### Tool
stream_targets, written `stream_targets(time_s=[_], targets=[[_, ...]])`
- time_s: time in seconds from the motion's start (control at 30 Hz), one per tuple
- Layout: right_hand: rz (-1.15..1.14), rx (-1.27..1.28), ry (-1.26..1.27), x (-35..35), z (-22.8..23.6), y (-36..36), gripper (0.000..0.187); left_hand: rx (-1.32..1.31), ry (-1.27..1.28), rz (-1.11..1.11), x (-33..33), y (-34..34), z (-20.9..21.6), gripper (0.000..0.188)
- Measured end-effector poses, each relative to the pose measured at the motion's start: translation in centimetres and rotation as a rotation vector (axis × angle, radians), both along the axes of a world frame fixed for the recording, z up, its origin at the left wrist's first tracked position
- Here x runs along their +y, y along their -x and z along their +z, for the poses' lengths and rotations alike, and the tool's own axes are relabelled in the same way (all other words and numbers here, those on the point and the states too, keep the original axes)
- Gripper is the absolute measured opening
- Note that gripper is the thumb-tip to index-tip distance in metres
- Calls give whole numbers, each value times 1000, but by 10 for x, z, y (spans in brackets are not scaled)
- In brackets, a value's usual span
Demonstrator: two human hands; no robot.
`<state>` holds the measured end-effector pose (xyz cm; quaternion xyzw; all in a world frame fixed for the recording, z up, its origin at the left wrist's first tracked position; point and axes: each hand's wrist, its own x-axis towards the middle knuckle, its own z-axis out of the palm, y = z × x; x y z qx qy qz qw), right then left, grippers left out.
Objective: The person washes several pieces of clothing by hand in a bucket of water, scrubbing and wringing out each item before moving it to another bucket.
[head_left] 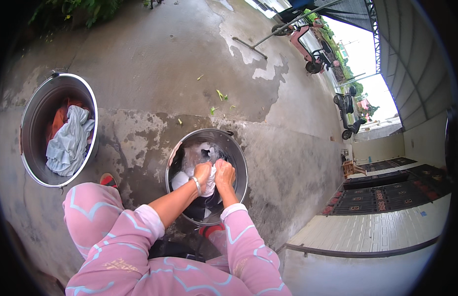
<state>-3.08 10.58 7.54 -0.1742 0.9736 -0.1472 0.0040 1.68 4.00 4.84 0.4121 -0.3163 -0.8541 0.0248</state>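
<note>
Both of my hands are closed on a wet white cloth (209, 183) above a metal bucket (241, 170). My left hand (202, 173), with a silver bracelet at its wrist, grips the cloth from the left. Fingers wrapped round the same cloth, my right hand (224, 173) sits close beside it. Inside the bucket are water and more fabric, some white and some dark; my hands and forearms cover part of it. How far the held cloth reaches down into the bucket cannot be made out.
At the left stands a second metal bucket (27, 143) holding a pale grey cloth (68, 143) and an orange-red one (59, 121). Green leaf scraps (220, 94) lie on the wet concrete floor. Farther off are a pink scooter (302, 43), a black scooter (345, 111) and a wooden chair (349, 168).
</note>
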Motion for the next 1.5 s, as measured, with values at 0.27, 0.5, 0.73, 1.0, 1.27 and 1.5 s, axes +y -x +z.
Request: stream_targets(time_s=[0.27,0.5,0.73,1.0,1.27,1.5], targets=[[230,1,230,-13,-7,-26,31,-61,189,-162,-18,33,-66,36],[-125,-113,98,24,-28,18,40,29,198,-136,9,40,-94,31],[102,-238,-368,26,-96,5,37,-381,421,-237,0,35,-113,50],[245,-217,434,5,2,-24,18,-62,-216,-303,-10,29,-89,46],[200,-70,409,-7,-6,-61,33,292,-294,16,-3,4,-88,29],[7,40,174,43,4,-15,39,156,72,-375,-3,-10,-4,22]])
